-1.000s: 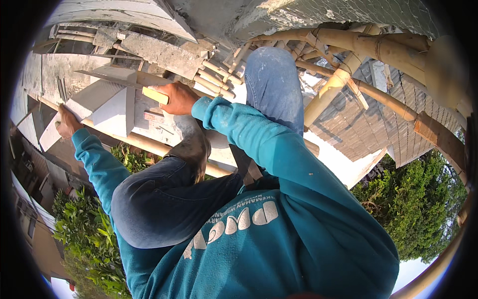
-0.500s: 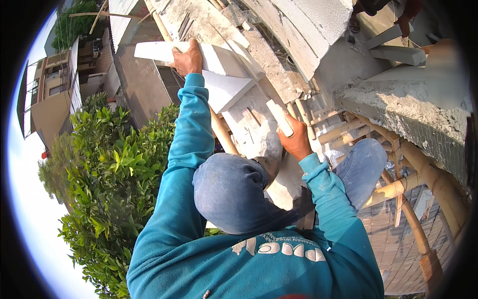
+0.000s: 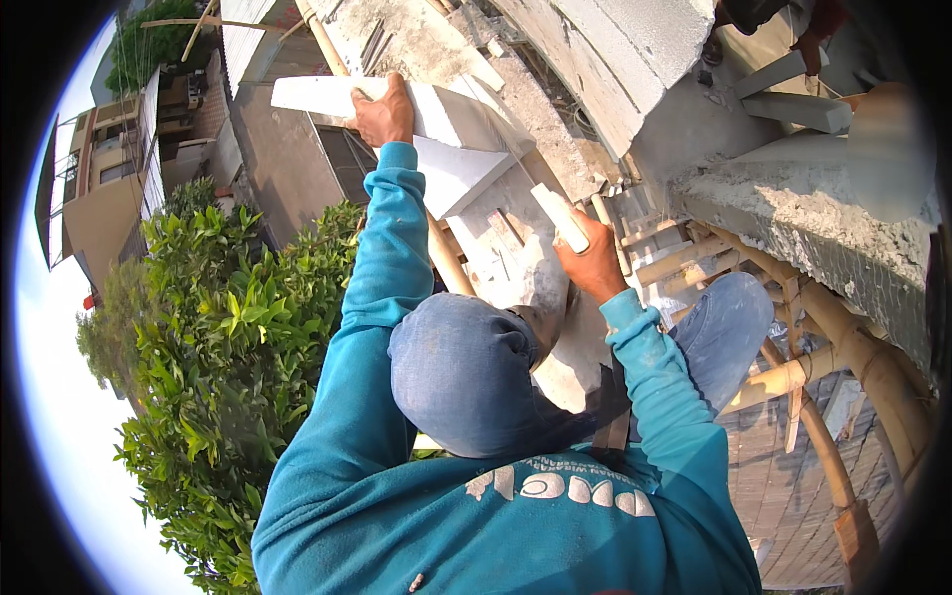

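Observation:
My left hand (image 3: pixel 382 114) is closed on a long white block piece (image 3: pixel 307 92), its fingers over the top and side. Directly below that piece sits a wider white block (image 3: pixel 456 174). My right hand (image 3: pixel 590 253) grips the pale handle (image 3: pixel 558 216) of a long, thin-bladed tool, seemingly a saw, whose blade runs up and left toward the white piece and is hard to make out. Both blocks rest over a dusty, pale concrete surface (image 3: pixel 496 278), beside bamboo poles, with my bent knees below my hands.
Bamboo scaffolding (image 3: pixel 823 327) stands on my right above a tiled roof (image 3: pixel 793 526). A rough concrete ledge (image 3: pixel 773 228) and slab (image 3: pixel 615 59) are at upper right, with what looks like part of another person (image 3: pixel 808 50). Leafy trees (image 3: pixel 218 377) and buildings (image 3: pixel 109 188) lie on the left.
Since a second ago the view has swung, and my left hand has shifted to grip over the white piece. In the last half second both hands and the tool have moved only slightly.

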`<state>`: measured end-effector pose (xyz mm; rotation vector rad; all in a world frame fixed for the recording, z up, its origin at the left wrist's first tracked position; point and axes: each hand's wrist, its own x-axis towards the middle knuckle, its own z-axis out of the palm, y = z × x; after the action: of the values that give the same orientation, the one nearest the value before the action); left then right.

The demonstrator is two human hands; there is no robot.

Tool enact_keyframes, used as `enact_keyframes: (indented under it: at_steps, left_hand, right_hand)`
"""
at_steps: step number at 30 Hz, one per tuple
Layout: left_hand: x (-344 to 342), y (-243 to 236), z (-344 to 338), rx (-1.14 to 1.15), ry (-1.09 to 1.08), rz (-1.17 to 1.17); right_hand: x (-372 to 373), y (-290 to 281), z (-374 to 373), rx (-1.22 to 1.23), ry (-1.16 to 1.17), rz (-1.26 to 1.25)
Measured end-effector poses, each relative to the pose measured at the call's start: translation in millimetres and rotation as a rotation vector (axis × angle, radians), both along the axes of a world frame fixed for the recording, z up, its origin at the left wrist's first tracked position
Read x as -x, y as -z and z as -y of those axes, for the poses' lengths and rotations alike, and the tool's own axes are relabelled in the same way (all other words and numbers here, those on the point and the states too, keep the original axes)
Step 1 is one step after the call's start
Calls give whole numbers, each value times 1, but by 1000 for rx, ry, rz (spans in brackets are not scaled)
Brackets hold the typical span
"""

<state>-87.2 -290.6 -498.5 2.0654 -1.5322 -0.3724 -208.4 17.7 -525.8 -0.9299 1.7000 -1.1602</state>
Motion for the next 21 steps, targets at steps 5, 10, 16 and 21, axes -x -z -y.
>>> enact_keyframes:
  at_steps: [5,10,16,21]
  left_hand:
    - [-9,-4,0,-18,-20,-27]
    - [4,4,1,9,-7,25]
    - [-4,-7,-4,20,-6,-4]
    - [-1,0,-3,-1,48,-27]
  right_hand:
    - [-9,-23,-9,170,52,-37]
    - [5,14,39,-80,-26,-48]
    - [-17,1,1,142,69,-15]
    - [1,27,31,44,23,-30]
